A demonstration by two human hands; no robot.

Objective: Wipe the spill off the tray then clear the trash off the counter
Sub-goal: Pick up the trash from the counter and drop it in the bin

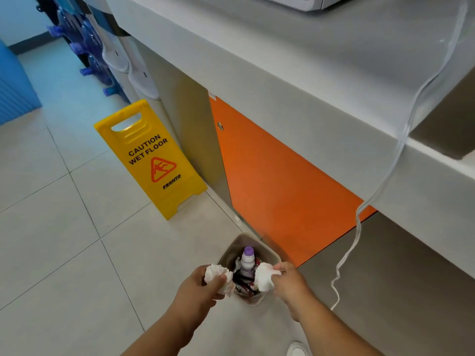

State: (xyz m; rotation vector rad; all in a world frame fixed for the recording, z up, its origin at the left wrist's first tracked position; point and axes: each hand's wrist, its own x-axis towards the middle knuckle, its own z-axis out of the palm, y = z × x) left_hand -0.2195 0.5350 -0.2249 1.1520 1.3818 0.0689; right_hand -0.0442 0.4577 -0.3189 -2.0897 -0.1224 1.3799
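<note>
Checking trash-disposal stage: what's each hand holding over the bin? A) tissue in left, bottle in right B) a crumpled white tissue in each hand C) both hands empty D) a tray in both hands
B: the left hand and the right hand each grip a crumpled white tissue above the bin; the bottle already stands inside it.

We see a pale tiled floor (64, 227), a yellow wet-floor sign (151, 160) standing on it far left, a small trash bin (273, 255) near, against the orange cabinet panel (277, 181).

Two crumpled white tissue wads (218, 277) (264, 277) — gripped above small beige trash bin (253, 240), purple-capped bottle (248, 260) upright inside
</note>
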